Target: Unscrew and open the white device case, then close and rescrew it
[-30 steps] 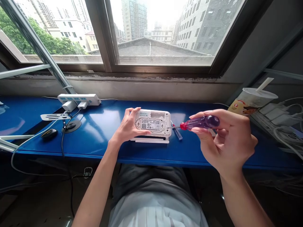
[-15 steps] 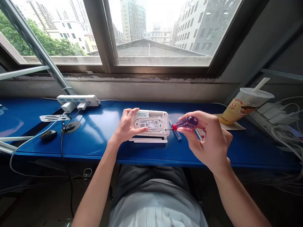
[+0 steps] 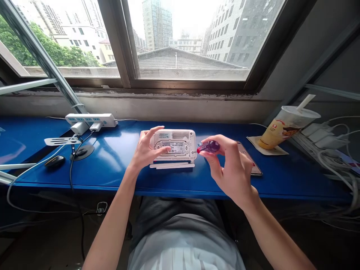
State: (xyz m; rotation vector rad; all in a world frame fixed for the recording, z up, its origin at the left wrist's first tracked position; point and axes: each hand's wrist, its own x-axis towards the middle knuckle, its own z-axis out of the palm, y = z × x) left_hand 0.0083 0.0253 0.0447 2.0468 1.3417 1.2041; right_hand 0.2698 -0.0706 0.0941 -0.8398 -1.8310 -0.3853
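A white router (image 3: 182,157) stands tilted with its labelled, vented underside toward me, its antennas (image 3: 171,165) along the near edge. Around its left end, my left hand (image 3: 146,150) is closed, the thumb pressed on the label. My right hand (image 3: 232,165) pinches a screwdriver (image 3: 210,146) with a purple handle and red collar. Its shaft points left at the router's lower right corner, where a round screw hole is; whether the tip sits in it cannot be made out. Behind the right hand, another tool on the desk is mostly hidden.
On the blue desk (image 3: 118,165) a phone (image 3: 255,168) lies right of my right hand. Farther right, a drink cup (image 3: 284,127) stands on a napkin (image 3: 274,150) near bundled white cables. At left are a power strip (image 3: 104,119), a black mouse (image 3: 55,162) and a cable grommet (image 3: 83,150).
My right hand and the screwdriver have moved left and slightly tipped, the shaft now less visible beside the router's corner. More of the phone shows. The whole view has shifted a little.
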